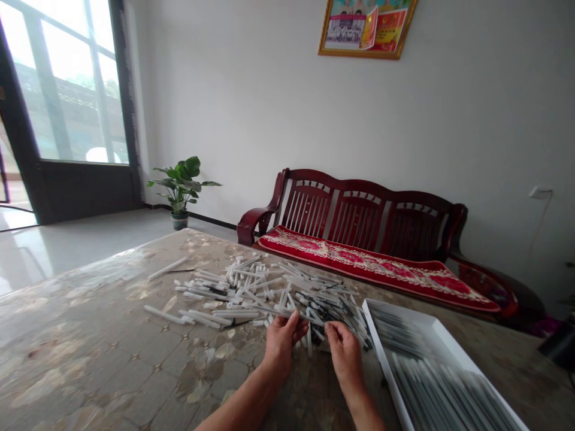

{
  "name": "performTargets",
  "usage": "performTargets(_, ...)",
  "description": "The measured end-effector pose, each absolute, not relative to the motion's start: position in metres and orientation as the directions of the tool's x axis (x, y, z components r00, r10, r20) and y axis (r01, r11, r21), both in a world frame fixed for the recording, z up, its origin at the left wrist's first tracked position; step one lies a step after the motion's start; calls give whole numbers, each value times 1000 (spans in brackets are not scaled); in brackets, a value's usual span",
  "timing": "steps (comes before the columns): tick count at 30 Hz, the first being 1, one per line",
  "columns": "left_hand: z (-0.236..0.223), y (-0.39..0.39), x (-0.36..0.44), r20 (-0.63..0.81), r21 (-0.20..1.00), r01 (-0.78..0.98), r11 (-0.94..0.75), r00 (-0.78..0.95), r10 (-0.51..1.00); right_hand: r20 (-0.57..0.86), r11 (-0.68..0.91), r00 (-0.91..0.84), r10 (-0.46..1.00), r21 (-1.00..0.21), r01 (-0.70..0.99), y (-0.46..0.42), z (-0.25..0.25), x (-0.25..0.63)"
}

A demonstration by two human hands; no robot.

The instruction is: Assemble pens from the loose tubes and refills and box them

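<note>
Hiding any contents, the closed right hand (345,352) is facing the left hand (281,342), which is pinching a slim, translucent tube (313,321).

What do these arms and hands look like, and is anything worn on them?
They are a person's, with no gloves. The left hand and right hand are bare, and so are the left forearm and right forearm as far as they show: no sleeve, watch or bracelet. No ring can be made out, though some fingers are hidden.
</note>
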State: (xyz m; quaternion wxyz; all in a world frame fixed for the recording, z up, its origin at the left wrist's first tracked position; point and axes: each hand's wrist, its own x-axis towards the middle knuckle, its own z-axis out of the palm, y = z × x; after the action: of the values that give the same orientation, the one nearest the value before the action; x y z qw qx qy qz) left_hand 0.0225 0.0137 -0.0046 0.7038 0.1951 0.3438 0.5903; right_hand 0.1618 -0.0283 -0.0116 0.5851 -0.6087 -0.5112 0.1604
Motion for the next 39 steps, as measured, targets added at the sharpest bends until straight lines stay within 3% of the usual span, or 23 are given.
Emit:
performTargets(3, -5, 14, 23, -251, 682, -698, 219, 58, 966, 410, 234, 433, 803, -885, 403, -28, -12, 162)
performTargets(8, -6, 13, 24, -252, 682, -697, 222, 61, 966, 331, 132, 433, 838, -894, 427, -28, -12, 162)
performTargets(13, -5, 14, 24, -246, 677, -708, 200, 38, 969, 383, 234, 451, 806, -907, 351, -25, -15, 162)
performTargets(19, -1, 12, 24, -265, 673, -711, 207, 29, 964, 313, 128, 426, 849, -904, 408, -25, -15, 161)
performTargets(28, 0, 16, 19, -320, 673, -717, 184, -57, 946, 423, 186, 473, 773, -864, 468, -20, -26, 180)
performTargets(34, 0, 15, 19, -294, 691, -701, 176, -50, 955, 516, 203, 381, 767, -759, 619, -21, -29, 185)
performTargets(39, 0, 13, 21, -293, 697, -690, 196, -24, 956, 547, 245, 331, 769, -729, 639, -24, -20, 174)
